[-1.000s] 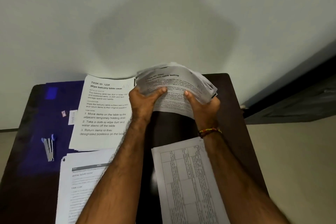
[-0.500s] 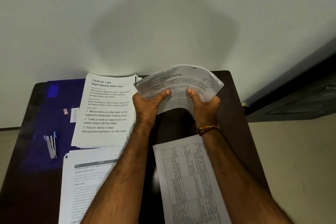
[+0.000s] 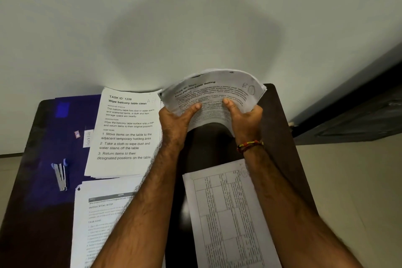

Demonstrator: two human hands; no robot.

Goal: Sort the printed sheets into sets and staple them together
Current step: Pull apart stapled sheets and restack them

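Steel-grey and blue, the stapler (image 3: 61,175) lay at the left of the dark table (image 3: 280,119), on the blue-lit patch, its long axis running toward and away from me with the blue end farther off. Right of it, a small tag (image 3: 77,134) and a narrow white label (image 3: 88,138) sat near the edge of the "Wipe balcony table clean" stack (image 3: 127,132), which lay flat with its long side pointing away from me and its heading at the far end, against the wall (image 3: 195,17). Nearer me, another printed stack (image 3: 97,224) overlapped its near edge and ran under my left forearm. My left hand (image 3: 176,124) gripped the left side of the held bundle of sheets (image 3: 214,93), thumb pressed on the top page and fingers curled beneath. That bundle was lifted above the far middle of the table, bowed upward in an arch, its heading "Table Setting" toward the wall and its near edge curling up between my hands. My right hand (image 3: 247,121) pinched the bundle's right side the same way, a beaded bracelet (image 3: 249,145) at the wrist. Below that arm, a sheet printed with a table grid (image 3: 228,217) lay flat, long axis toward me, tilted slightly.
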